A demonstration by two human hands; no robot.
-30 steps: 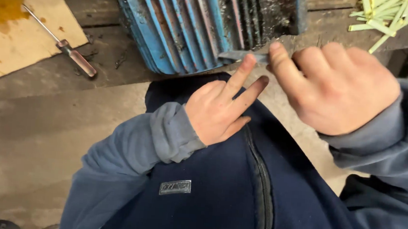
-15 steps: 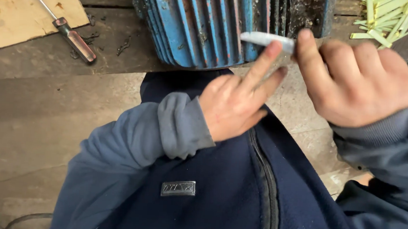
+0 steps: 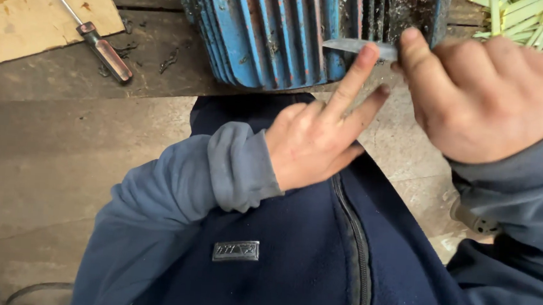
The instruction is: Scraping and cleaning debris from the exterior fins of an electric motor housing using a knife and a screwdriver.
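My right hand point(image 3: 485, 97) is closed around a small knife whose grey blade point(image 3: 355, 47) sticks out to the left from under my thumb. My left hand point(image 3: 320, 133) sits below it with two fingers stretched up; the tip of the upper finger touches the blade. Both hands hover just in front of a blue ribbed metal motor housing point(image 3: 280, 32) that has rust and chipped paint. The knife's handle is hidden inside my fist.
A screwdriver with a brown handle point(image 3: 95, 38) lies on the dark wooden bench point(image 3: 156, 68), partly over a stained sheet of cardboard point(image 3: 33, 8). A pile of pale green strips point(image 3: 523, 20) lies at the top right. My dark blue fleece jacket point(image 3: 290, 256) fills the lower frame.
The view has shifted so the housing and screwdriver sit slightly higher. My left fingers stay at the blade, and both hands have moved a little up and right together.
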